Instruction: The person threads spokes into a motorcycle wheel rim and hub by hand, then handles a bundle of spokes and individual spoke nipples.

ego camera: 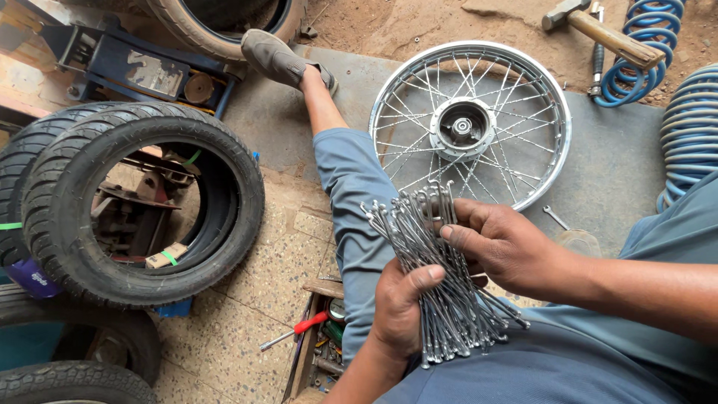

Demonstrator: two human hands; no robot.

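Head view: left hand (400, 303) wrapped around a bundle of spokes (437, 273), thumb across the front, fingers behind, closed firmly near the lower third so the loose rods stay together and fan out at the top end. Bundle sits over my lap, just above the left thigh, tilted up and to the left

Right hand (501, 243) comes in from the right, fingers partly curled, fingertips (452, 233) resting on the upper part of the bundle, thumb on top. Looks like a light pinch on the outer spokes, not a full grip; I judge it's steadying or picking through them, can't tell if one spoke is already singled out

Wheel rim (470, 123) lies flat on a grey mat (613, 172) ahead of my knee, hub up, spokes already laced in it, near the bundle but apart from it. Flat like that it stays put and every hole is reachable from where I sit

Small spanner (555, 217) on the mat just beside the rim's near edge, within reach of the right hand. Hammer (598, 30) and blue coiled hose (643, 52) further off at top right

Left leg stretched out, shoe (277, 56) near a tyre and a blue jack (142, 67). Two tyres (142, 209) stand leaning at left. Tool tray (321, 344) with a red-handled screwdriver (295, 331) on the tiled floor by my left side
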